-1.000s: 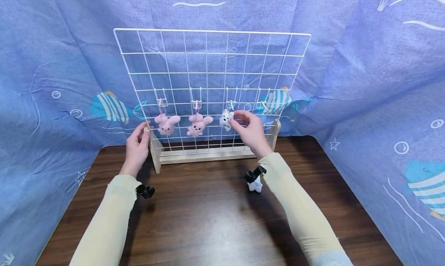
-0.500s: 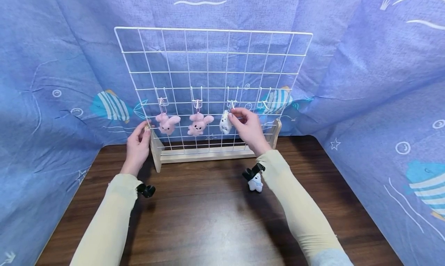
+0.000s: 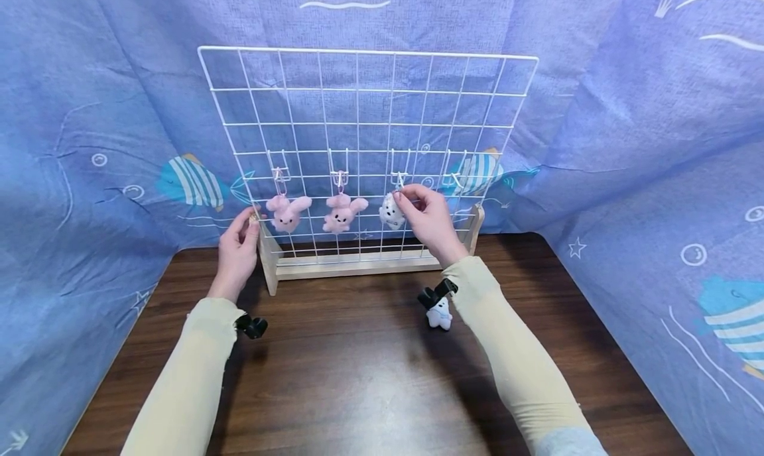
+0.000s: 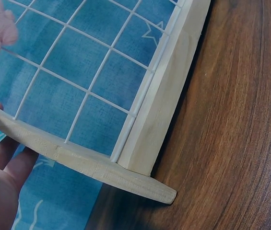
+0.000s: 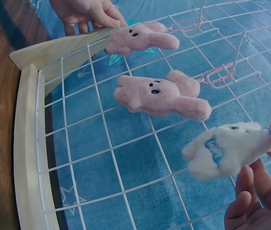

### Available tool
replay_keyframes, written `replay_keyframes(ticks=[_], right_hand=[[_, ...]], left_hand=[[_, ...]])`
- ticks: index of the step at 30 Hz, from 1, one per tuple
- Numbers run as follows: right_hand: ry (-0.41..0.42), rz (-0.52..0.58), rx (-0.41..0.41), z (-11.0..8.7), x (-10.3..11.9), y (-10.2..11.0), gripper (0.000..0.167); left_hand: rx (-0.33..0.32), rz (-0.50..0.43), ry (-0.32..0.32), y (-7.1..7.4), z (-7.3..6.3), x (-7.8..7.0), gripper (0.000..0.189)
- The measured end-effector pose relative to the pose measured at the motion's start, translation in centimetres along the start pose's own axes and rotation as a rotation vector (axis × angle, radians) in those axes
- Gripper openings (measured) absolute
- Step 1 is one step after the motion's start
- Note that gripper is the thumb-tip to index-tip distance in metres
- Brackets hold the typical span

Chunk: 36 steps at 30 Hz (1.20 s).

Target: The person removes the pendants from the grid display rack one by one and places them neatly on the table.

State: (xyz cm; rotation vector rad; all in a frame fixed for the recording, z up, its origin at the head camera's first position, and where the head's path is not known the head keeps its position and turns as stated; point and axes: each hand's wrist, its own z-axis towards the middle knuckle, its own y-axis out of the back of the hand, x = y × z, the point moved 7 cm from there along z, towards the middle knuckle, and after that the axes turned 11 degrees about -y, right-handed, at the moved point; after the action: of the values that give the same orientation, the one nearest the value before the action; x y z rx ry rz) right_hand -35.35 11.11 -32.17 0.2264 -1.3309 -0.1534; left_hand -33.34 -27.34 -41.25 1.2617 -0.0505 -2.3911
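Note:
My right hand (image 3: 432, 224) pinches the top of a small white plush charm (image 3: 390, 212) with a blue bow, just under the third hook (image 3: 400, 177) of the wire grid. In the right wrist view the white charm (image 5: 224, 151) leans out from the wires, thumb and fingers at its head. Two pink bunny plush charms, the outer one (image 3: 286, 214) and the inner one (image 3: 340, 214), hang by pink bead chains from the hooks to the left. At the grid's left end, my left hand (image 3: 235, 254) holds the wooden side upright (image 4: 77, 160) of the stand.
A white wire grid (image 3: 358, 124) stands in a wooden base (image 3: 358, 268) at the back of the brown table (image 3: 334, 376). A fourth hook (image 3: 451, 179) on the right bears no charm. Another white plush (image 3: 440, 315) lies on the table below my right wrist. Blue cloth (image 3: 627, 144) surrounds the table.
Between my right fingers the white charm has turned, and its face now points forward. The right hand stays close below the third hook. My left hand keeps its place on the upright.

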Motion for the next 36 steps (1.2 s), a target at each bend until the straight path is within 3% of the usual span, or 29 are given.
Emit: replay_keyframes(ticks=[17, 26, 36], right_hand=[[0.036, -0.011, 0.008, -0.6, 0.5, 0.3, 0.02], [0.103, -0.079, 0.01, -1.2, 0.9, 0.7, 0.02], [0.139, -0.069, 0.02, -2.0, 1.4, 1.1, 0.019]], left_hand=[[-0.011, 0.008, 0.005, 0.0, 0.0, 0.0, 0.039], [0.008, -0.019, 0.021, 0.0, -0.2, -3.2, 0.039], [0.012, 0.001, 0.023, 0.0, -0.3, -3.5, 0.039]])
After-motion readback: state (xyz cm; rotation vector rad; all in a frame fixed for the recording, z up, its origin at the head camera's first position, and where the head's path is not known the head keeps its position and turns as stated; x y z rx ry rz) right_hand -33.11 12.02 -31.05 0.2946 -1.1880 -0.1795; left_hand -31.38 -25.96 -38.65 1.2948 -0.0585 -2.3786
